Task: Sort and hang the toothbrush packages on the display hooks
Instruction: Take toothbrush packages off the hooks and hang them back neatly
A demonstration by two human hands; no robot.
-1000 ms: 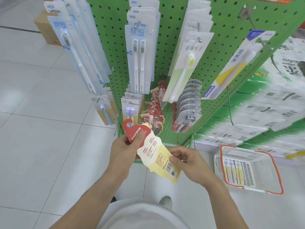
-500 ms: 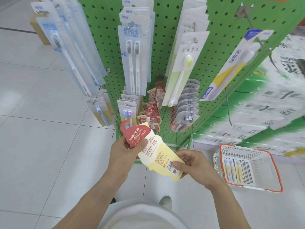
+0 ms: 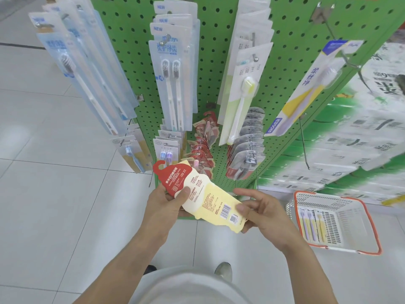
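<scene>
Head view, only one: left hand (image 3: 163,204) pinches the red hook end of a red-and-cream carded package (image 3: 206,195), thumb on top, fingers curled under. Right hand (image 3: 260,212) pinches the barcode end between thumb and fingers, index finger lifted clear. Package is held flat between both hands, printed back up, in front of the lower part of the green pegboard (image 3: 219,84), not on any hook. Matching red packages (image 3: 202,150) hang just beyond it, on a low hook between the small purple-brush cards (image 3: 166,150) and the clear blister packs (image 3: 247,148). Basket (image 3: 337,220) on the floor to the right holds more toothbrush packs. Judgement: step is check-and-sort, hanging not started. Next move calls for turning the card upright, aiming the cutout at that red row's hook tip, and sliding it on; the right hand likely has to let go.
</scene>
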